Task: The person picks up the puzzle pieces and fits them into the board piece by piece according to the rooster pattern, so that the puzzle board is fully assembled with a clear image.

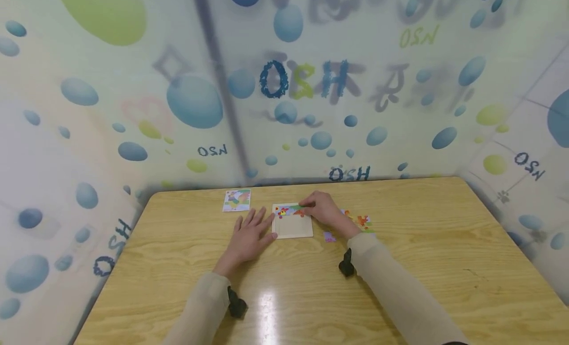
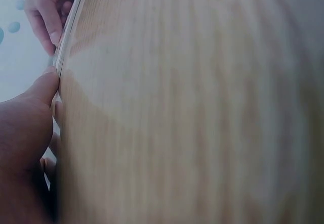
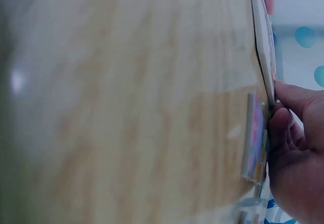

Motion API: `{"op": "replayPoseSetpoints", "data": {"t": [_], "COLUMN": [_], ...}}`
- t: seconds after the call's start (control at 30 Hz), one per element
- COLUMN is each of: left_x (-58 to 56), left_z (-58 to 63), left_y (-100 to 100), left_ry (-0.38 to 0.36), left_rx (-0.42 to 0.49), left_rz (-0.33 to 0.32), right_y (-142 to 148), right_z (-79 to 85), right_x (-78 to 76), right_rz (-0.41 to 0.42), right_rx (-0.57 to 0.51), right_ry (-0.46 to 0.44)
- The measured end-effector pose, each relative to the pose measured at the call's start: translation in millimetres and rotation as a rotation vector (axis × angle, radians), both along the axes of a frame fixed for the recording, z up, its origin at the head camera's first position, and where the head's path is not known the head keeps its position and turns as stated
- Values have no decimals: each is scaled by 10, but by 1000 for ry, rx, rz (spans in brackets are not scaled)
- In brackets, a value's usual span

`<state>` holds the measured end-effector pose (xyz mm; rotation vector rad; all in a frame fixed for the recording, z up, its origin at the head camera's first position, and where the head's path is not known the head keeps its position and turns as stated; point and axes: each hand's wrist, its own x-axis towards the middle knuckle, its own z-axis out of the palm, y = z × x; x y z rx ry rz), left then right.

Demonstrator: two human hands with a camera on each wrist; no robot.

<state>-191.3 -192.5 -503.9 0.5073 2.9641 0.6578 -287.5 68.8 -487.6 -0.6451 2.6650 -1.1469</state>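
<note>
A shallow, pale puzzle tray (image 1: 293,228) lies on the table, its top strip filled by colourful puzzle pieces (image 1: 284,212) and its lower part bare wood. My left hand (image 1: 250,237) rests flat at the tray's left side, fingers spread, thumb (image 2: 46,82) against its edge. At the upper right corner my right hand (image 1: 326,210) has its fingers bent, thumb and forefinger together over a piece of the top row, which they mostly hide. In the right wrist view the thumb (image 3: 293,95) meets the tray's edge (image 3: 263,47).
Loose puzzle pieces (image 1: 363,220) lie right of the tray, partly behind the right forearm, with a purple piece (image 1: 329,237) closer in. A square picture card (image 1: 237,200) lies at the back left. The wooden table (image 1: 284,280) meets a patterned wall (image 1: 284,137) behind.
</note>
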Motion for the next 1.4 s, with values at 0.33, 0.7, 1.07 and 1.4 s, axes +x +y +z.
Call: {"op": "replayPoseSetpoints", "data": {"t": [0.33,0.7,1.07,1.4], "left_x": [2,14,4,2], "left_z": [6,42,4,11], "left_y": [-3,12,2,8], "left_ry": [0,15,3,9], "left_rx": [-3,12,4,-8], "left_rz": [1,-1,-3,2], "right_y": [-7,-13,46,43], "right_z": [-1,-9,-7,-2], "right_x": [11,25,49,40], "right_rz": [17,-1,1,17], "right_rx": [27,7,-53,-13], "right_ry": [31,23,-80,-49]}}
